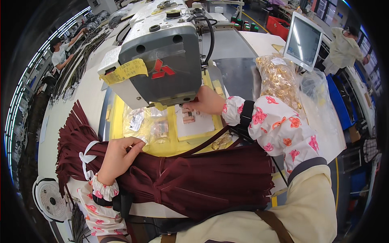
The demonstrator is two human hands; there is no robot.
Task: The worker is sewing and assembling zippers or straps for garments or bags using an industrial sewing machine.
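Beneath the head of a grey and white sewing machine, my right hand reaches in with its fingers curled together near the needle area. The machine hides part of its fingertips, and what they hold does not show. My left hand has thumb and fingers pressed together above a large bundle of dark maroon straps; what is between them is too small to make out. A white ribbon ties the bundle at its left. Under the machine lies a yellow work plate with clear plastic packets on it.
A bag of gold metal rings lies right of the machine, below a tilted screen. Several loose gold rings are near my right wrist. A white fan stands at lower left. Two other people work farther back.
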